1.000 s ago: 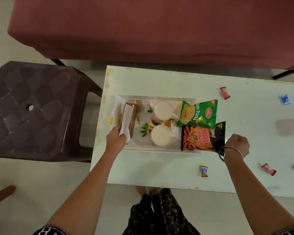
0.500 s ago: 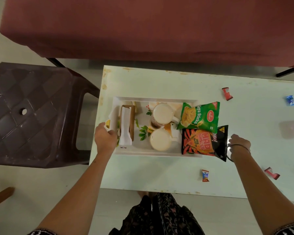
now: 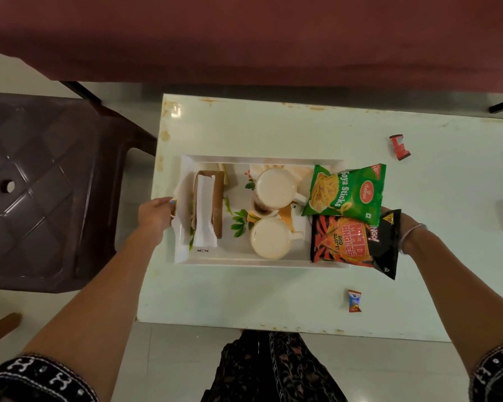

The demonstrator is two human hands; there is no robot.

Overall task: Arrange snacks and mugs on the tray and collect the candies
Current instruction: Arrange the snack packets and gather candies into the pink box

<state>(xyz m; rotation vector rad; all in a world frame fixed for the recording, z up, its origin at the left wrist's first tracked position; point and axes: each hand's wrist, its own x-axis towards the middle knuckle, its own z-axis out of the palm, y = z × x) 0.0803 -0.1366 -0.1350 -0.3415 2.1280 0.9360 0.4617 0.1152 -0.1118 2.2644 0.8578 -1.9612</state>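
Fingers [image 3: 169,203] of left hand [image 3: 154,216] curled onto the left end of the white tray [image 3: 244,261], pinching the rim. Right hand [image 3: 405,224] mostly hidden behind the black chip bag [image 3: 355,242]; probably on the tray's right end, but can't tell whether those fingers are gripping or just resting there.

Looks like a lift or slide about to happen. Biggest worry: both snack bags hanging off the right rim, green soya sticks bag [image 3: 346,192] lying partly over the black one, so any tilt likely to send them sliding onto the surface [image 3: 244,294]. Also two mugs [image 3: 273,216] touching each other mid-tray, seemingly full of something pale, so possibly sloshing if jerked.

On the tray's left end: brown holder with white napkins [image 3: 205,210].

Candies not collected yet: red one [image 3: 399,146] far side, another [image 3: 354,300] near edge, both loose on the surface.
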